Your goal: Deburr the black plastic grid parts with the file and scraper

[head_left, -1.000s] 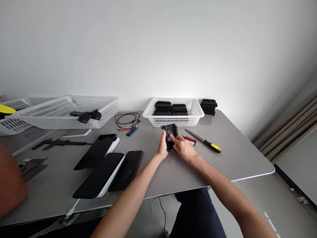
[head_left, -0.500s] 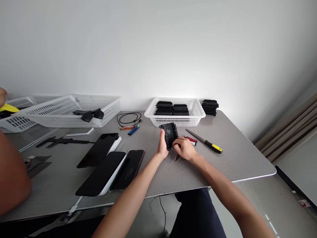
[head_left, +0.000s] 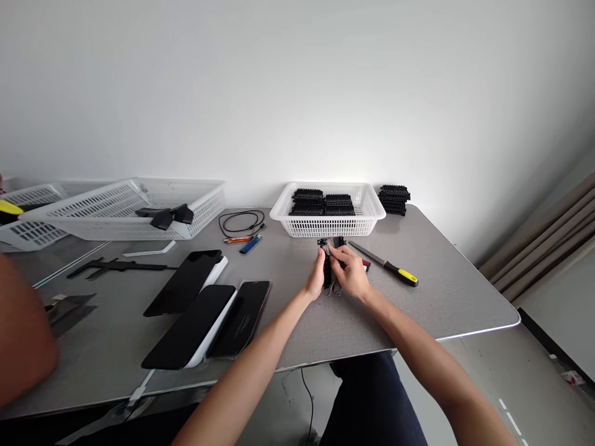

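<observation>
currently left hand point(head_left: 317, 280) and right hand point(head_left: 349, 272) both grip one black toothed plastic part point(head_left: 329, 267), held on edge above the desk point(head_left: 441, 297), just before the white basket point(head_left: 325, 226) at its far edge.

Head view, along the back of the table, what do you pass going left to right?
Long white basket → black cable → blue lighter → small white basket → yellow-handled file.

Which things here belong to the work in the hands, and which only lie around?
In use: left hand, right hand, black toothed part, white basket of like parts.
Lying about: file, blue lighter, cable, phones, large basket.
</observation>
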